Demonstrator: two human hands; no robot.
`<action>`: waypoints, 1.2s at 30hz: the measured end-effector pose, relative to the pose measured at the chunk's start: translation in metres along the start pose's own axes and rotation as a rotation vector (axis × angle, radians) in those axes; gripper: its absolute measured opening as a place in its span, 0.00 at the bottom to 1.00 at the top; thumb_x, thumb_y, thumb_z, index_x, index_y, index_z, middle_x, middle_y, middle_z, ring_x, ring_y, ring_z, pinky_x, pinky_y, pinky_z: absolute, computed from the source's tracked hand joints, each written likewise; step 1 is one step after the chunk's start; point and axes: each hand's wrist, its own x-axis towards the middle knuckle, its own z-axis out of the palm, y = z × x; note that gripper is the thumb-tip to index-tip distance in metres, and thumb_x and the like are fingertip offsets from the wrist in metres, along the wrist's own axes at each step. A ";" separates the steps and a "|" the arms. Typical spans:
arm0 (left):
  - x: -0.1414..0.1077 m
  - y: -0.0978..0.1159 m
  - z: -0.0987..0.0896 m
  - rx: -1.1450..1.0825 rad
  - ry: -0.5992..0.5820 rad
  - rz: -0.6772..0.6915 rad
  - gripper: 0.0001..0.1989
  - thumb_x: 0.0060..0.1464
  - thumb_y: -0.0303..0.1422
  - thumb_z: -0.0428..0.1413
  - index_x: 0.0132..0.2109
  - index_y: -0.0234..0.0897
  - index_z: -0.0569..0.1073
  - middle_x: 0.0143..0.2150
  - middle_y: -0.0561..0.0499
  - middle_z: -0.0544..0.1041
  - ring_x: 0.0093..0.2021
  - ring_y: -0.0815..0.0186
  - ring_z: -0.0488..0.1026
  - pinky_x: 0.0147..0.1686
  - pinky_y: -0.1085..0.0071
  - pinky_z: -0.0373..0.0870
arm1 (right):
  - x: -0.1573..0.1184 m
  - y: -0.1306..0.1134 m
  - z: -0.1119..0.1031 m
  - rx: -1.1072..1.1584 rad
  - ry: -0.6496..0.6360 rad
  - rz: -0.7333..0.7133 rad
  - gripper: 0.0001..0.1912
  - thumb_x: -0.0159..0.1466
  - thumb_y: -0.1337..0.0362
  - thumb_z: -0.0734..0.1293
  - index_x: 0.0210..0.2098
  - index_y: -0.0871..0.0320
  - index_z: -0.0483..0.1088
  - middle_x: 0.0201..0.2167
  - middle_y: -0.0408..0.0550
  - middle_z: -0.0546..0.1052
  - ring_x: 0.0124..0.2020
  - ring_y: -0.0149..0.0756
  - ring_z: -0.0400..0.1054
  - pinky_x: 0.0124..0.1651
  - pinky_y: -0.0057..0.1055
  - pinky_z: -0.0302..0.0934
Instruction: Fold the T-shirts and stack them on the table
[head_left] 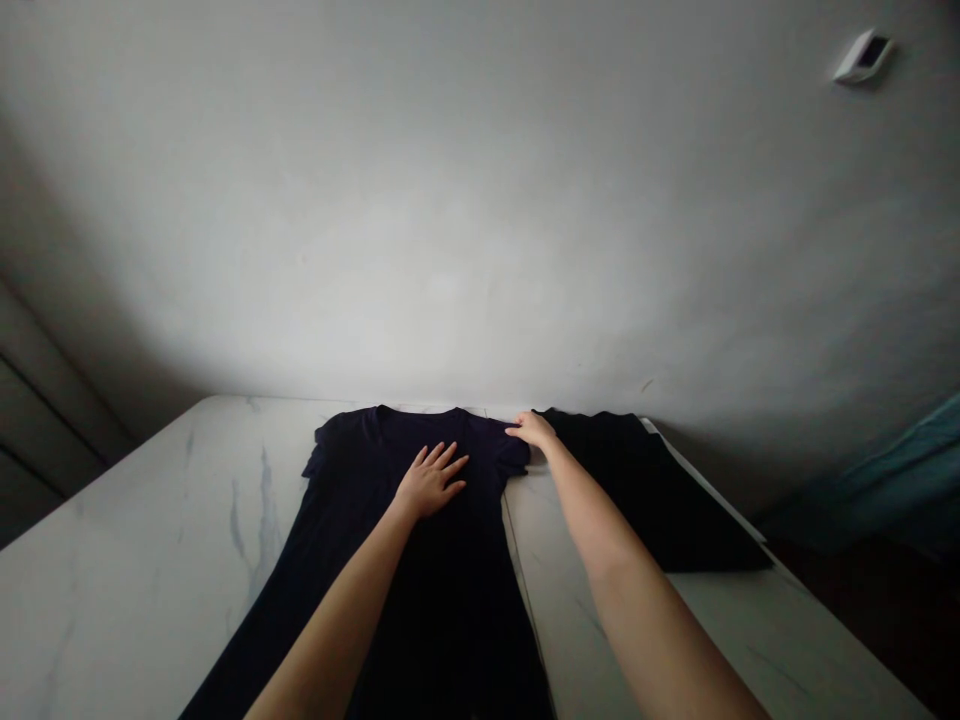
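A dark navy short-sleeved top (442, 620) lies spread on the table, its neckline toward the wall and its lower part running out of view at the bottom. My left hand (431, 482) rests flat on the chest of the top, fingers spread. At the right shoulder, by the short sleeve, my right hand (534, 430) has its fingers closed on the edge of the top. Just right of that hand lies a folded black cloth (645, 500); what kind of garment it is cannot be made out.
The white marbled table (172, 540) stands against a pale wall (450, 220). A small white device (864, 58) is mounted high on the wall at right. Teal fabric (892, 480) shows beyond the table's right edge, and grey panels (45, 430) stand at far left.
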 end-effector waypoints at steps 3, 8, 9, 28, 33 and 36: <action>0.000 -0.001 0.002 -0.003 0.001 0.002 0.28 0.65 0.51 0.41 0.69 0.54 0.56 0.72 0.49 0.53 0.71 0.53 0.50 0.67 0.48 0.47 | -0.005 -0.002 0.004 -0.132 0.011 0.110 0.12 0.60 0.55 0.71 0.37 0.58 0.78 0.40 0.58 0.80 0.45 0.48 0.74 0.44 0.38 0.62; 0.001 -0.001 0.002 -0.015 0.009 0.002 0.28 0.64 0.51 0.42 0.69 0.54 0.56 0.72 0.50 0.53 0.71 0.53 0.51 0.67 0.49 0.48 | -0.011 -0.015 0.014 -0.248 0.086 0.172 0.12 0.64 0.61 0.67 0.41 0.62 0.78 0.43 0.67 0.78 0.51 0.54 0.71 0.52 0.46 0.57; 0.001 -0.001 0.002 -0.016 0.009 0.002 0.28 0.64 0.51 0.42 0.69 0.54 0.56 0.72 0.50 0.53 0.71 0.53 0.51 0.67 0.49 0.48 | -0.010 -0.019 0.014 -0.255 0.100 0.159 0.12 0.65 0.63 0.66 0.42 0.63 0.78 0.43 0.69 0.78 0.52 0.56 0.70 0.54 0.47 0.56; 0.000 0.003 0.001 -0.026 0.023 -0.013 0.28 0.64 0.51 0.42 0.68 0.51 0.58 0.72 0.49 0.53 0.71 0.52 0.50 0.67 0.48 0.48 | 0.011 -0.053 0.061 -0.043 0.060 -0.117 0.26 0.72 0.57 0.52 0.66 0.60 0.58 0.67 0.57 0.61 0.68 0.43 0.52 0.67 0.42 0.47; -0.001 0.004 0.000 -0.019 0.033 -0.019 0.28 0.64 0.51 0.42 0.68 0.52 0.59 0.72 0.51 0.54 0.71 0.53 0.51 0.67 0.49 0.48 | 0.018 -0.061 0.055 -0.026 0.238 -0.037 0.26 0.72 0.68 0.46 0.62 0.64 0.64 0.59 0.60 0.71 0.60 0.42 0.64 0.62 0.37 0.54; -0.001 0.004 0.000 -0.018 0.029 -0.025 0.28 0.64 0.51 0.41 0.68 0.52 0.59 0.72 0.50 0.54 0.71 0.53 0.51 0.67 0.49 0.48 | 0.014 -0.072 0.066 -0.045 0.197 -0.158 0.24 0.72 0.65 0.50 0.62 0.58 0.65 0.64 0.54 0.65 0.66 0.40 0.56 0.65 0.37 0.49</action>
